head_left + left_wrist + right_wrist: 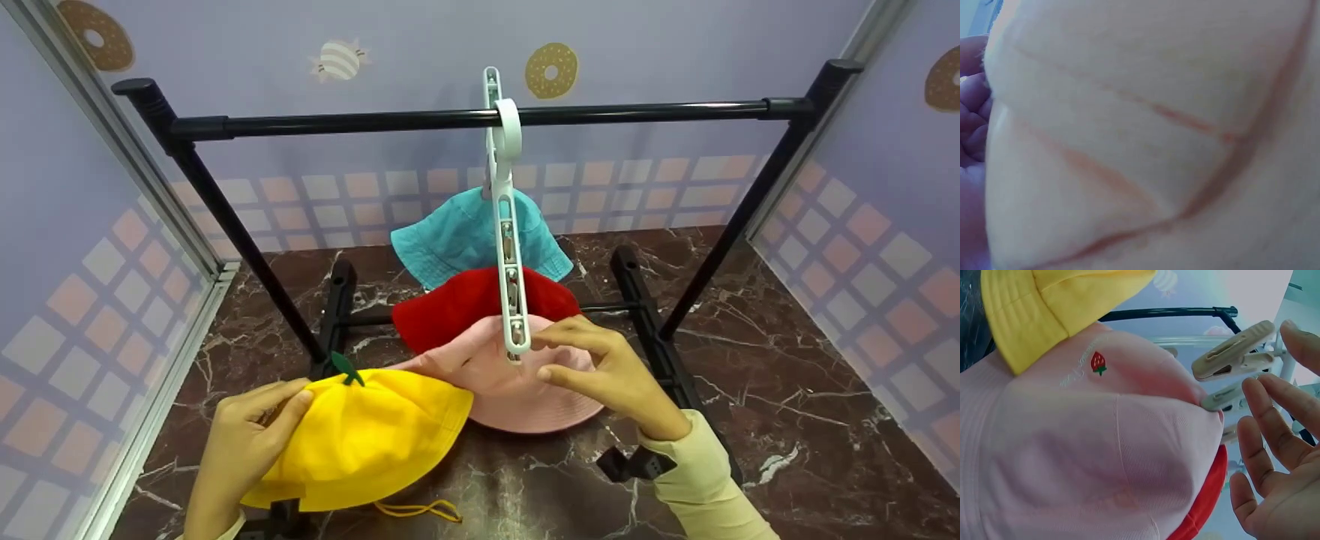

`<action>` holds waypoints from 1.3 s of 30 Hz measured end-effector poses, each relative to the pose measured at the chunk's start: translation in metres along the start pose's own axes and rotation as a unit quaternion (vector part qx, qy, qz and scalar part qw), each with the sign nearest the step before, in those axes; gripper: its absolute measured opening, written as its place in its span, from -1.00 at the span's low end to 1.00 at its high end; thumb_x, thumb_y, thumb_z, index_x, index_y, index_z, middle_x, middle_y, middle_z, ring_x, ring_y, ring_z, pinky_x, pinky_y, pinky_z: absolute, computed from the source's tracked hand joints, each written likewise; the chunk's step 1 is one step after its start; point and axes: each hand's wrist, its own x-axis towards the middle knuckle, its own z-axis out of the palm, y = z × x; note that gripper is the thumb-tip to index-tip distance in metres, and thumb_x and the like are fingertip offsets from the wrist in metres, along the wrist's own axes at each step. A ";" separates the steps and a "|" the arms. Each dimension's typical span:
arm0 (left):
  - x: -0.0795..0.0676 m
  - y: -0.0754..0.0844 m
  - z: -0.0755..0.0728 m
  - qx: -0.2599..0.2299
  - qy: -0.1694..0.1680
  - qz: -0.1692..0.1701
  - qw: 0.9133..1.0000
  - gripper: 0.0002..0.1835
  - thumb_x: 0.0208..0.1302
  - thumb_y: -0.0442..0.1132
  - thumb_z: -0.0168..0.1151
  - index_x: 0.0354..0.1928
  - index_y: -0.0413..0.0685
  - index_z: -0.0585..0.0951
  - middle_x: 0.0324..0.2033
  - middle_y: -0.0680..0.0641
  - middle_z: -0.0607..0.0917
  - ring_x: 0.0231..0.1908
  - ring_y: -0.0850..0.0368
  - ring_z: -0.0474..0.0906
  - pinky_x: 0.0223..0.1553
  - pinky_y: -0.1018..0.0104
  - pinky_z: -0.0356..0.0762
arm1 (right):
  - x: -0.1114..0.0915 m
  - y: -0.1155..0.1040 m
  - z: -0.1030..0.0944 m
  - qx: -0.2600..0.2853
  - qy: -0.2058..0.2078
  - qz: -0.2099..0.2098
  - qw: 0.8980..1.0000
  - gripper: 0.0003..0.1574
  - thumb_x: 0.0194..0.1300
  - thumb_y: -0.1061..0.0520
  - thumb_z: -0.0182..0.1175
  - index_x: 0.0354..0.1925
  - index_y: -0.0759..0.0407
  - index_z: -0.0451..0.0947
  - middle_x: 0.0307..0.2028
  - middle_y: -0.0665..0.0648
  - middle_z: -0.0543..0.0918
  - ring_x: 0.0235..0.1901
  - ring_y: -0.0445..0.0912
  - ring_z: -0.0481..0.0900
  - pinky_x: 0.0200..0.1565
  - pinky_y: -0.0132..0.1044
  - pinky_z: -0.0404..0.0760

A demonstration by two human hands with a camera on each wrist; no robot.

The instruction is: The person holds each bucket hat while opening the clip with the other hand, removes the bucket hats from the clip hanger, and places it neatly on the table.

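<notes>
In the left grip (247,442), pinched between thumb and fingers near the top of the crown: yellow hat (375,442) with green leaf (347,369), brim downward, to the left of the white hanger (511,135) and partly in front of the pink hat (517,397). Beside the hanger's near-end clip (1235,351), with nothing grasped: right grip (619,371), fingers loosely extended, thumb and fingertips apart (contact with the clip not clear). Farther back beneath the hanger, in order: pink hat, red hat (450,307), blue hat (442,232). Above: black rail (360,122) bearing the hanger. Step in hand, by judgement: preparation of the near-end clip for the yellow hat. Probably called for next: a squeeze to part the clip, then a lift of the yellow crown into it, without disturbance to the pink hat close behind.
</notes>
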 end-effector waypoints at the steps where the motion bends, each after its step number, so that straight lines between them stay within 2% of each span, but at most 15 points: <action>1: -0.001 -0.001 -0.002 0.011 0.004 -0.007 1.000 -0.75 -0.01 -0.65 0.30 -0.30 -0.25 0.75 -0.37 -0.02 0.77 -0.57 0.50 0.47 -0.54 0.65 0.39 | -0.001 0.000 -0.001 0.000 0.004 0.000 1.000 -0.57 0.07 0.33 0.38 -0.03 0.19 0.66 -0.20 0.13 0.68 -0.14 -0.03 0.58 -0.08 -0.31 0.50; 3: -0.004 -0.001 -0.007 0.031 0.012 -0.028 0.999 -0.77 0.01 -0.61 0.32 -0.30 -0.22 0.76 -0.34 0.09 0.77 -0.51 0.53 0.52 -0.47 0.70 0.43 | -0.002 0.001 -0.002 0.004 0.012 0.005 1.000 -0.61 0.09 0.35 0.36 -0.06 0.21 0.67 -0.22 0.15 0.68 -0.15 -0.04 0.59 -0.15 -0.31 0.51; 5: -0.006 -0.001 -0.011 0.037 0.022 -0.052 0.998 -0.81 0.05 -0.56 0.33 -0.29 -0.23 0.76 -0.31 0.19 0.75 -0.35 0.55 0.60 -0.33 0.73 0.49 | -0.004 0.002 -0.004 0.007 0.023 0.012 1.000 -0.65 0.10 0.35 0.35 -0.08 0.22 0.68 -0.23 0.15 0.69 -0.17 -0.05 0.59 -0.19 -0.33 0.51; 8: -0.009 -0.002 -0.017 0.033 0.035 -0.084 0.995 -0.86 0.07 -0.54 0.33 -0.30 -0.30 0.75 -0.30 0.36 0.69 -0.39 0.52 0.60 -0.37 0.72 0.49 | -0.006 0.004 -0.005 0.013 0.035 0.014 0.999 -0.70 0.12 0.38 0.31 -0.12 0.26 0.68 -0.24 0.18 0.69 -0.17 -0.09 0.59 -0.19 -0.40 0.52; 10: -0.010 -0.002 -0.020 0.029 0.040 -0.110 0.993 -0.87 0.09 -0.54 0.32 -0.29 -0.32 0.74 -0.31 0.37 0.69 -0.35 0.51 0.63 -0.33 0.70 0.53 | -0.007 0.006 -0.006 0.011 0.039 0.012 0.999 -0.72 0.14 0.39 0.30 -0.13 0.26 0.69 -0.24 0.17 0.69 -0.16 -0.14 0.59 -0.16 -0.43 0.54; 12: -0.012 -0.003 -0.022 0.030 0.044 -0.136 0.989 -0.86 0.09 -0.55 0.30 -0.29 -0.33 0.74 -0.34 0.38 0.69 -0.40 0.49 0.63 -0.38 0.69 0.53 | -0.008 0.007 -0.007 0.008 0.041 0.009 0.999 -0.73 0.16 0.40 0.28 -0.14 0.26 0.69 -0.24 0.17 0.69 -0.16 -0.17 0.59 -0.16 -0.45 0.54; 17: -0.016 -0.009 -0.030 0.062 0.045 -0.217 0.973 -0.86 0.15 -0.47 0.30 -0.24 -0.33 0.73 -0.39 0.50 0.64 -0.42 0.55 0.60 -0.38 0.69 0.52 | -0.010 0.010 -0.010 -0.008 0.043 0.011 0.999 -0.74 0.18 0.38 0.27 -0.14 0.22 0.70 -0.24 0.13 0.69 -0.17 -0.18 0.60 -0.16 -0.45 0.57; 21: -0.018 -0.016 -0.039 0.080 0.025 -0.266 0.960 -0.82 0.23 -0.34 0.29 -0.18 -0.31 0.72 -0.43 0.53 0.62 -0.44 0.53 0.59 -0.40 0.66 0.53 | -0.012 0.012 -0.012 -0.024 0.042 0.017 0.999 -0.74 0.18 0.36 0.28 -0.14 0.20 0.70 -0.23 0.11 0.69 -0.16 -0.19 0.60 -0.16 -0.45 0.58; 25: -0.020 -0.024 -0.047 0.079 0.017 -0.289 0.954 -0.77 0.26 -0.30 0.27 -0.14 -0.34 0.70 -0.43 0.50 0.63 -0.44 0.52 0.58 -0.39 0.64 0.53 | -0.014 0.014 -0.014 -0.032 0.045 0.019 0.998 -0.74 0.17 0.36 0.29 -0.14 0.21 0.70 -0.23 0.11 0.70 -0.16 -0.20 0.59 -0.21 -0.47 0.57; 33: -0.026 -0.039 -0.062 0.088 0.041 -0.322 0.942 -0.75 0.26 -0.28 0.27 -0.14 -0.36 0.69 -0.47 0.61 0.59 -0.44 0.58 0.57 -0.37 0.71 0.50 | -0.017 0.019 -0.016 -0.023 0.049 0.037 0.998 -0.77 0.19 0.33 0.28 -0.14 0.23 0.70 -0.22 0.11 0.70 -0.15 -0.20 0.60 -0.16 -0.46 0.57; 36: -0.030 -0.045 -0.069 0.096 0.048 -0.341 0.934 -0.72 0.25 -0.24 0.29 -0.11 -0.33 0.70 -0.49 0.64 0.58 -0.44 0.61 0.55 -0.36 0.73 0.47 | -0.018 0.021 -0.018 -0.021 0.053 0.038 0.998 -0.76 0.18 0.34 0.28 -0.14 0.24 0.70 -0.21 0.11 0.71 -0.14 -0.19 0.60 -0.10 -0.45 0.57; 39: -0.034 -0.051 -0.079 0.107 0.062 -0.368 0.922 -0.72 0.24 -0.19 0.31 -0.11 -0.25 0.71 -0.52 0.66 0.56 -0.45 0.64 0.54 -0.36 0.75 0.46 | -0.019 0.022 -0.019 -0.023 0.058 0.037 0.997 -0.75 0.17 0.35 0.29 -0.14 0.24 0.71 -0.21 0.12 0.71 -0.13 -0.19 0.60 -0.07 -0.46 0.56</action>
